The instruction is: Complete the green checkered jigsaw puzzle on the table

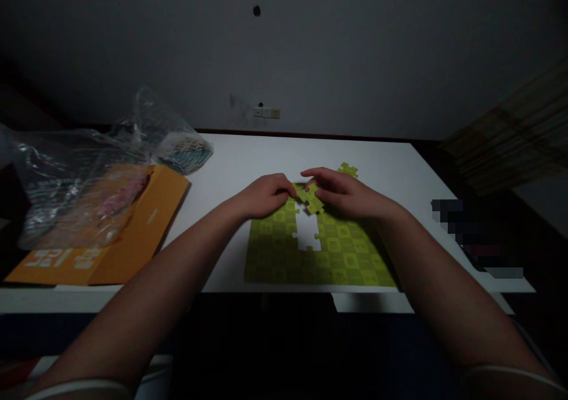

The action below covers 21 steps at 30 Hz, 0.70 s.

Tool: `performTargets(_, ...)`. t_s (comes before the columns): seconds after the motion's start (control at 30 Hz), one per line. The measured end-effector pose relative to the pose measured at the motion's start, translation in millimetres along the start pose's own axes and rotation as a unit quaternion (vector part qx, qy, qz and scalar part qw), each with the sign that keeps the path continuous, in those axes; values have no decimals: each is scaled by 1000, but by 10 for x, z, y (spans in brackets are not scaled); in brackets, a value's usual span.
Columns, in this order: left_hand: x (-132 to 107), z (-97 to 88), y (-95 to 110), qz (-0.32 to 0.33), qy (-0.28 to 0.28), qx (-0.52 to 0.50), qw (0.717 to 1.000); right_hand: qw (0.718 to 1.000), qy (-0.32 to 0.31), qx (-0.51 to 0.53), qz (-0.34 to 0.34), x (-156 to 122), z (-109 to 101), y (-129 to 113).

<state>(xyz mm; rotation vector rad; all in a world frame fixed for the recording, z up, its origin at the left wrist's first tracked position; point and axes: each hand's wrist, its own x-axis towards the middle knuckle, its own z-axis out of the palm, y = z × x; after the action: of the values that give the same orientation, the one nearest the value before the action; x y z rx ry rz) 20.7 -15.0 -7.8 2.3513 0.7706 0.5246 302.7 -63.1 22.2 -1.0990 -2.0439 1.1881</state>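
Note:
A green jigsaw puzzle (275, 258) with a checkered pattern lies on the white table, and a white gap shows in its middle. My right hand (344, 193) pinches a green puzzle piece (313, 202) between thumb and finger, tilted above the upper end of the gap. At the puzzle's upper left edge rests my left hand (270, 194), its fingers curled and the fingertips near the held piece. Whether it grips anything is hidden. Behind my right hand lies another loose green piece (349, 169), partly covered.
On the left, an orange folder or envelope (155, 210) lies under crumpled clear plastic (66, 163). A bluish wrapped packet (186, 151) sits at the back left. The white table (248, 151) ends near a wall with sockets (267, 113). A blurred dark object (470, 234) is at right.

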Motion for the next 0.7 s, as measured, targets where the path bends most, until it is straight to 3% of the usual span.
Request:
performTargets(0.1,0,-1,3,3,0,1,1000,999,-28,35,23,2,59,49)
performTargets(0.43,3,17,5,-6,1,12,1000,999,-2,37,26,36,80,51)
performTargets(0.57,2,16,12,-3,3,11,1000,1000,-4,-8,10,62,122,30)
performTargets(0.7,-2,15,8,-1,4,8,1000,992,-14,-123,3,27,62,-68)
